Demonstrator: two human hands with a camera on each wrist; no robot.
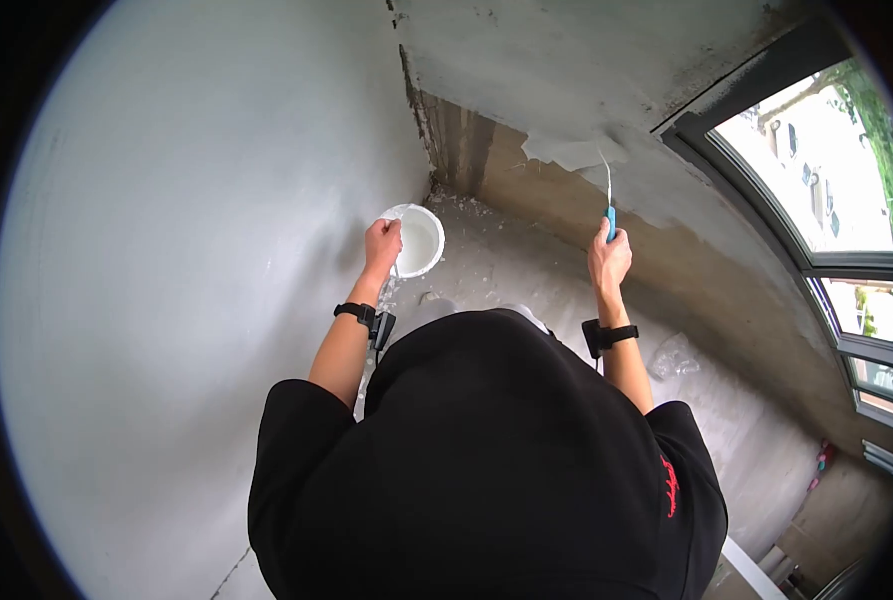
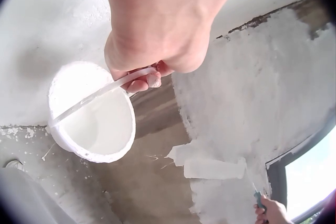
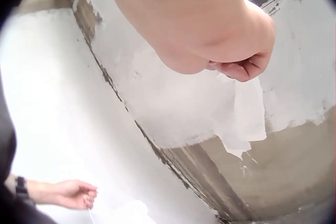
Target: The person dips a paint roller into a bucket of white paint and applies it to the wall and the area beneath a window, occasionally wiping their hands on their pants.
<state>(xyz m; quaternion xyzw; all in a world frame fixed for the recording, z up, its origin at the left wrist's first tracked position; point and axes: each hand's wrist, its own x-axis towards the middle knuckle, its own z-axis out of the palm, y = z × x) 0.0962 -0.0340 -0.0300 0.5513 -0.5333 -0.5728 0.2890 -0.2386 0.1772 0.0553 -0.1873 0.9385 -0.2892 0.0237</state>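
My left hand (image 1: 383, 246) grips the white bail handle (image 2: 86, 99) of a white bucket (image 2: 129, 142). The bucket hangs tilted below that hand, and its inside looks white in the left wrist view. Out to the right, my right hand (image 1: 609, 258) holds a paint roller by its blue handle (image 1: 611, 220). A thin rod (image 1: 608, 180) runs from the handle up to the white roller head (image 2: 214, 169), which lies against the wall along the lower edge of the pale coating. In the right wrist view, my hand hides the handle.
A smooth pale wall (image 1: 186, 200) rises on the left. The facing wall has a bare brown lower strip (image 1: 556, 195). A window (image 1: 816, 160) stands at the right. White flecks and a clear plastic bag (image 1: 674, 358) lie on the floor.
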